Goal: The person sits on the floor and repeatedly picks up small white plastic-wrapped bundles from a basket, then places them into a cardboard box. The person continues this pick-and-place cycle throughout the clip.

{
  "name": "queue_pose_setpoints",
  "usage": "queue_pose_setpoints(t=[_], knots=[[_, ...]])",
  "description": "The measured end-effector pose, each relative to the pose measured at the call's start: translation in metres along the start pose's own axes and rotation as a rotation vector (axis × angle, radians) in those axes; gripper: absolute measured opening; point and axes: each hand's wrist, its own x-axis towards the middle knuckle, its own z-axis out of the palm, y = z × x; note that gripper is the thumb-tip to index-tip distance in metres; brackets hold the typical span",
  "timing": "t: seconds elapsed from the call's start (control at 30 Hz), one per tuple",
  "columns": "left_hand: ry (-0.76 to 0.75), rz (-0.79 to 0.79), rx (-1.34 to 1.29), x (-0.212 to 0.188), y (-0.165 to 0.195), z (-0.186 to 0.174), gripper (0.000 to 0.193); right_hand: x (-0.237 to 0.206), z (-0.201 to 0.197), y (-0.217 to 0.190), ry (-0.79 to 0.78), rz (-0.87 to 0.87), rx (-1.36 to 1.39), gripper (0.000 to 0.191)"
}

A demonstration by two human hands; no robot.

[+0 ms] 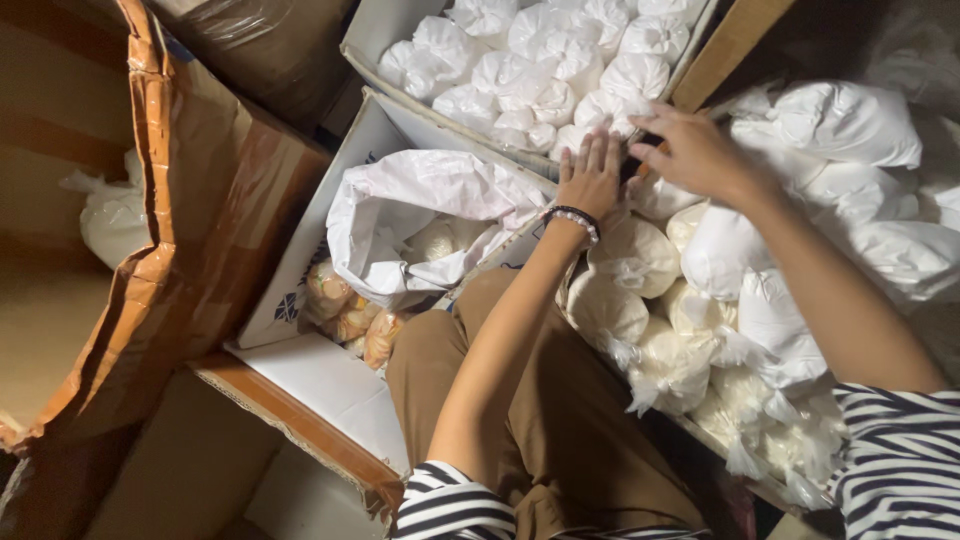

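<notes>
Many tied white bags (540, 70) already fill the far box (372, 40), while a heap of bags (690, 330) lies near the knee. Left hand (590, 175) rests flat, fingers together, on the box's edge; right hand (690, 150) hovers beside it, fingers loosely curled, holding nothing visible

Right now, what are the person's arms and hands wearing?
Both hands are bare, with no gloves. The left hand has a beaded bracelet of dark and pale beads on its wrist. The right hand wears nothing. Both arms have short sleeves with dark and white stripes.
</notes>
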Motion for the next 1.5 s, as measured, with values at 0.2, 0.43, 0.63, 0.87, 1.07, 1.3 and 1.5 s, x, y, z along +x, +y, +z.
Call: queue_pose_setpoints(t=[0.2,0.43,0.63,0.87,1.07,1.3,1.5], knots=[[0.045,0.144,-0.197,-0.006,0.033,0.004,0.071,-0.038,-0.047,0.028,0.120,0.341,-0.164,0.047],[-0.010,0.269,-0.243,-0.006,0.053,0.005,0.059,-0.049,-0.044,0.095,0.306,0.479,-0.342,0.079],[-0.001,0.302,-0.317,-0.012,0.052,0.004,0.055,-0.059,-0.033,0.112,0.298,0.335,-0.575,0.047],[-0.017,0.267,-0.466,-0.016,0.049,-0.006,0.046,-0.072,-0.040,0.104,0.307,0.279,-0.612,0.042],[-0.080,0.041,-0.907,-0.009,0.059,-0.003,0.051,-0.084,-0.058,0.054,0.403,0.151,-0.469,0.031],[-0.277,-0.433,-1.559,0.007,0.063,0.001,0.076,-0.079,-0.066,0.002,0.396,0.020,-0.389,0.021],[-0.240,-0.709,-1.806,0.014,0.054,-0.009,0.095,-0.065,-0.062,-0.036,0.403,-0.006,-0.101,0.017]])
